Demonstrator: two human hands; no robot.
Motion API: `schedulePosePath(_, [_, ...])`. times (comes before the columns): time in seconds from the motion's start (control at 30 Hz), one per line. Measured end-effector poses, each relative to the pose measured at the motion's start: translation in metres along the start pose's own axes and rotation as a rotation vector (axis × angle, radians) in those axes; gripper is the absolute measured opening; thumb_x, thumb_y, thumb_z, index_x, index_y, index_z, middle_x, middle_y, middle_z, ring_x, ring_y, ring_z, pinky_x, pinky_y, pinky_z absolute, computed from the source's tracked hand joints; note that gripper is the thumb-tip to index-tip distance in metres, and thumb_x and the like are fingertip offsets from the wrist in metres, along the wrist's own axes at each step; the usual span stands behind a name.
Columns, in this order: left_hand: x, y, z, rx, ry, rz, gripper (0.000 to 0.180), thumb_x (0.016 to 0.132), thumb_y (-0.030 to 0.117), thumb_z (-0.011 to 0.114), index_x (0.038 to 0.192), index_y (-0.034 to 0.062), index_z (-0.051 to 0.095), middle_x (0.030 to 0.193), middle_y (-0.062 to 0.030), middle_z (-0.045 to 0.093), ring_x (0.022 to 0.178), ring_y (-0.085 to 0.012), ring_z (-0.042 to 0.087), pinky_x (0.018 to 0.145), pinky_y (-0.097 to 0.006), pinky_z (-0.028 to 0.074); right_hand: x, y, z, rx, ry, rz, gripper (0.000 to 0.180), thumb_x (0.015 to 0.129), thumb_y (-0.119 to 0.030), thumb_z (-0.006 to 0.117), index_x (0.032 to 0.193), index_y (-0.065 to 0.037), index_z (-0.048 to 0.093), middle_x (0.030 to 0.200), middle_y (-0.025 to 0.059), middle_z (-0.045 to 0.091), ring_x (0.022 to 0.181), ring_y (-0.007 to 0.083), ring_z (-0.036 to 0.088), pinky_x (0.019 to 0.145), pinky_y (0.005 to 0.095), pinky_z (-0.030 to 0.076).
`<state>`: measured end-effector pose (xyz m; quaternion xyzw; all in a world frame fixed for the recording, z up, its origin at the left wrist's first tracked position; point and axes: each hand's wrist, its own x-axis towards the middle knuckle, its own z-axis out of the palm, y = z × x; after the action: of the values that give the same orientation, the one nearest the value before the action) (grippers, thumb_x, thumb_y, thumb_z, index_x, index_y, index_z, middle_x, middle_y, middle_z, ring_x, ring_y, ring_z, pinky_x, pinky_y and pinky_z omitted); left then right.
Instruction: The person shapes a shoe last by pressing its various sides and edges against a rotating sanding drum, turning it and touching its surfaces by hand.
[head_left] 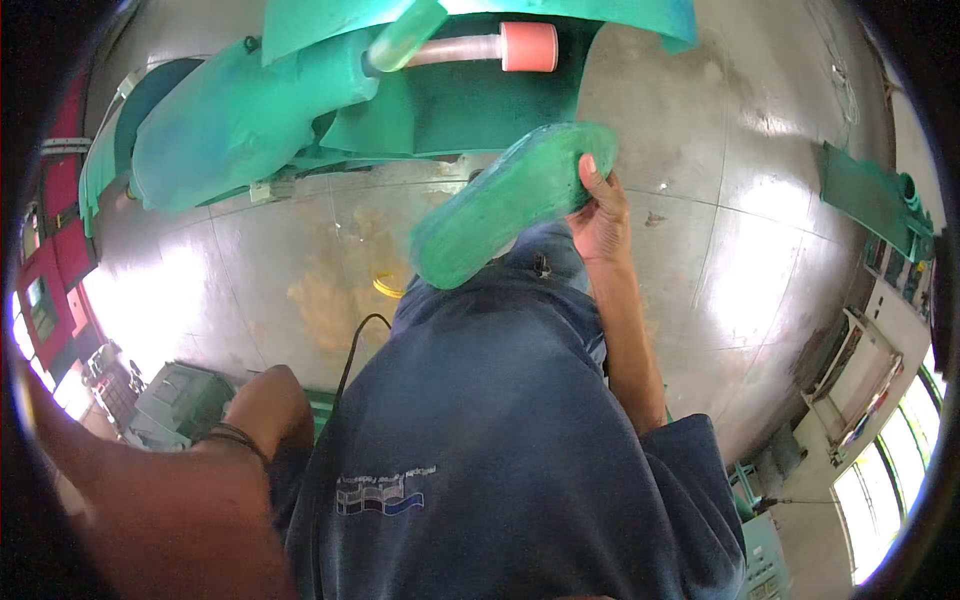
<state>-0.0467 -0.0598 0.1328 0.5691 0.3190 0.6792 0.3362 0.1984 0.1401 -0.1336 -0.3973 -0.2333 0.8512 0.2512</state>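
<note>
My right hand (603,212) is closed on a green shoe-sole-shaped piece (505,205), gripping its upper right end with the thumb on top. The piece is tilted, its other end pointing down and left in front of my lap. My left arm is bent and raised, with a dark band (236,434) at the wrist. My left hand (170,510) looms large and blurred at the lower left, close to the camera, and its fingers are mostly out of sight. Beyond the sole piece is a green machine (235,125) with a pinkish-red cylinder (528,47) on a pale shaft.
A grey floor (690,270) spreads around me, with a yellow loop (387,286) lying on it. A black cable (350,355) runs beside my dark shirt. Green metal equipment (875,195) stands at the right, a greenish box (178,405) at the left.
</note>
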Motion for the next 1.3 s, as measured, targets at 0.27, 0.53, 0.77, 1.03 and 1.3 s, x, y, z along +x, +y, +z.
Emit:
schedulePosePath(0.27, [-0.023, 0.030, 0.000, 0.054, 0.023, 0.042, 0.039, 0.096, 0.031, 0.053, 0.124, 0.0041, 0.060, 0.127, -0.0155, 0.060, 0.108, -0.0283, 0.061, 0.100, -0.043, 0.047, 0.000, 0.011, 0.010, -0.064, 0.029, 0.017, 0.047, 0.089, -0.027, 0.075, 0.125, -0.002, 0.057, 0.114, 0.0064, 0.066, 0.102, 0.0176, 0.065, 0.088, 0.0326, 0.055])
schedulePosePath(0.53, [-0.039, 0.057, 0.019, 0.072, 0.015, 0.132, 0.043, 0.096, 0.034, 0.055, 0.126, 0.0033, 0.058, 0.128, -0.0159, 0.060, 0.109, -0.0286, 0.061, 0.099, -0.043, 0.047, -0.012, 0.014, 0.017, -0.115, -0.020, -0.011, 0.048, 0.090, -0.031, 0.073, 0.126, -0.003, 0.057, 0.114, 0.0048, 0.065, 0.104, 0.0170, 0.064, 0.088, 0.0318, 0.054])
schedulePosePath(0.77, [-0.027, 0.044, 0.008, 0.089, -0.014, 0.105, 0.047, 0.095, 0.036, 0.056, 0.128, 0.0026, 0.057, 0.129, -0.0162, 0.060, 0.110, -0.0289, 0.061, 0.099, -0.043, 0.048, -0.007, 0.013, 0.017, -0.134, -0.056, 0.029, 0.050, 0.090, -0.031, 0.073, 0.128, -0.003, 0.056, 0.115, 0.0045, 0.064, 0.105, 0.0169, 0.063, 0.088, 0.0315, 0.054])
schedulePosePath(1.03, [-0.021, 0.028, -0.006, 0.109, -0.052, 0.011, 0.051, 0.094, 0.039, 0.057, 0.130, 0.0018, 0.055, 0.130, -0.0167, 0.059, 0.111, -0.0292, 0.061, 0.099, -0.043, 0.048, -0.010, 0.007, 0.014, -0.102, -0.029, -0.018, 0.051, 0.089, -0.029, 0.075, 0.129, -0.003, 0.055, 0.117, 0.0053, 0.064, 0.106, 0.0183, 0.063, 0.091, 0.0336, 0.053])
schedulePosePath(1.3, [-0.025, 0.031, -0.008, 0.141, -0.071, 0.008, 0.056, 0.093, 0.041, 0.059, 0.132, 0.0010, 0.054, 0.131, -0.0171, 0.059, 0.112, -0.0295, 0.061, 0.098, -0.042, 0.048, -0.010, 0.011, 0.013, -0.097, -0.046, -0.045, 0.049, 0.090, -0.028, 0.074, 0.127, 0.000, 0.057, 0.118, 0.0067, 0.065, 0.107, 0.0187, 0.063, 0.090, 0.0331, 0.053])
